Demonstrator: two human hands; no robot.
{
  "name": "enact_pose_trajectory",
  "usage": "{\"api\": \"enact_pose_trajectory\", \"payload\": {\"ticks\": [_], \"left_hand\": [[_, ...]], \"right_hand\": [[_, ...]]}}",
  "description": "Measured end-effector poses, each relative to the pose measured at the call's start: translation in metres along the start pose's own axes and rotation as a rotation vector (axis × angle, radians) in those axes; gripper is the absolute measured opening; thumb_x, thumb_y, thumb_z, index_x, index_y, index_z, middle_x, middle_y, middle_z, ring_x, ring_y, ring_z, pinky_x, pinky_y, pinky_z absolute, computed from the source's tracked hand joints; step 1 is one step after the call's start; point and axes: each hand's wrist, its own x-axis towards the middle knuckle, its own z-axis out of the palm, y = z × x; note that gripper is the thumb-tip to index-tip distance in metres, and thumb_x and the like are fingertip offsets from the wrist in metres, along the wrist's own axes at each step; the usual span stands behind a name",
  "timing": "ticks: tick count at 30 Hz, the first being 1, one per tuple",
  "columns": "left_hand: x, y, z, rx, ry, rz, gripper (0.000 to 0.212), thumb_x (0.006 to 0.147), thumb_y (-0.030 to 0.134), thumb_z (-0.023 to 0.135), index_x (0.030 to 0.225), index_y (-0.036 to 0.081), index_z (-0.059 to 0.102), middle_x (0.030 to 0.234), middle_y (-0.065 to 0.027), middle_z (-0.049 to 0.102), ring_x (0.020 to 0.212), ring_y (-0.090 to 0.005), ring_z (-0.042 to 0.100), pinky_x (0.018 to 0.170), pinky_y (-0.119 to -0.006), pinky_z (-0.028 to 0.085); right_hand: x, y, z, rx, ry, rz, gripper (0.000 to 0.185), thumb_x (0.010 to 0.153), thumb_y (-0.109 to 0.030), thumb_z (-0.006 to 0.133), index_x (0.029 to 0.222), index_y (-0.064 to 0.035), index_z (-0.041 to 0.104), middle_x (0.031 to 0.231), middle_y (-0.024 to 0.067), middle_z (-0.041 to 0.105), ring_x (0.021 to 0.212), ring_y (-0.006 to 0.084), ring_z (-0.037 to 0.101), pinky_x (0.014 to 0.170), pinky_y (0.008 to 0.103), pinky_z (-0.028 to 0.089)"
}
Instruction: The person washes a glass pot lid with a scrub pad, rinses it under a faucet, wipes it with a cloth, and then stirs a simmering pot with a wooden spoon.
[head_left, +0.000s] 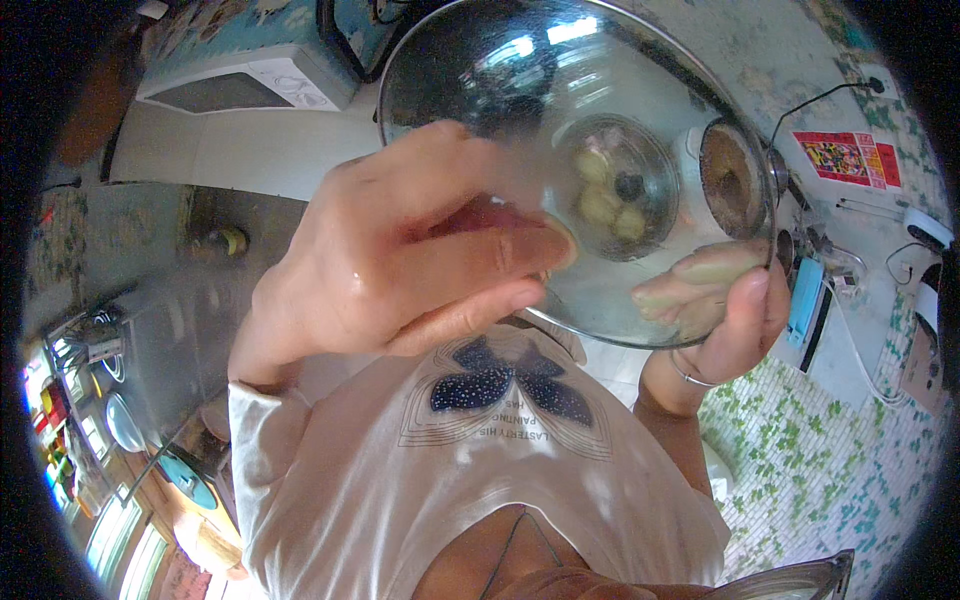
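A large round clear glass lid (480, 97) with a thin shiny rim is held up in front of my chest. At its lower right edge my right hand (746, 311) grips the rim, thumb on the near side and fingers showing through the glass. My left hand (397, 247) is in front of the lid's left part, fingers curled and blurred near the tips. Whether anything is between those fingers cannot be made out. Through the glass shows a round bowl (664, 221) with several pale lumps (600, 202) and a dark one.
A white microwave oven (255, 79) stands on the counter (225, 146) at upper left. Right of the lid, a white container with brown contents (727, 180) shows through the glass. Red printed sheets (847, 161) and a light-blue object (805, 300) lie further right. A teal lid (186, 480) rests at lower left.
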Motion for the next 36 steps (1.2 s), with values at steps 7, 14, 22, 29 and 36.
{"api": "enact_pose_trajectory", "payload": {"ticks": [7,14,22,29,36], "left_hand": [[-0.006,-0.002,0.008,-0.252,0.077,-0.209,0.013,0.071,0.008,0.066,0.083,0.003,0.064,0.077,-0.0089,0.059,0.068,-0.0218,0.059,0.059,-0.029,0.048],[0.008,0.005,0.005,0.113,0.018,-0.242,0.013,0.069,0.009,0.067,0.076,0.004,0.058,0.074,-0.0084,0.059,0.066,-0.0222,0.058,0.057,-0.030,0.046],[0.009,-0.027,0.022,0.545,-0.238,-0.280,0.016,0.068,0.021,0.065,0.071,0.007,0.060,0.068,-0.0124,0.057,0.066,-0.0284,0.057,0.056,-0.036,0.046],[-0.022,-0.065,0.055,-0.316,-0.196,-0.640,0.016,0.073,0.017,0.062,0.076,0.002,0.061,0.071,-0.0138,0.060,0.066,-0.0229,0.058,0.060,-0.031,0.045],[-0.046,-0.079,0.057,-0.731,0.158,-0.887,0.013,0.082,0.011,0.058,0.088,-0.001,0.059,0.080,-0.0034,0.062,0.074,-0.0096,0.056,0.069,-0.025,0.046]], "right_hand": [[-0.010,-0.001,0.004,-0.079,-0.008,-0.013,0.043,0.089,-0.038,0.038,0.076,0.0007,0.050,0.056,0.0135,0.058,0.042,0.0142,0.047,0.043,0.0231,0.038],[-0.010,-0.004,0.004,-0.183,0.014,-0.067,0.039,0.087,-0.032,0.040,0.076,0.0031,0.051,0.056,0.0139,0.058,0.045,0.0152,0.052,0.045,0.0226,0.041],[-0.008,0.005,0.000,-0.270,0.078,-0.245,0.036,0.084,-0.027,0.045,0.073,0.0060,0.052,0.057,0.0125,0.057,0.042,0.0151,0.050,0.040,0.0231,0.039],[0.009,0.000,-0.018,-0.295,0.659,-0.464,0.048,0.091,-0.039,0.026,0.062,-0.0072,0.045,0.049,0.0046,0.046,0.044,0.0142,0.045,0.044,0.0234,0.037],[0.008,0.009,-0.016,-0.038,0.611,-0.349,0.044,0.089,-0.041,0.033,0.065,-0.0069,0.047,0.045,0.0030,0.043,0.044,0.0141,0.043,0.048,0.0238,0.036]]}}
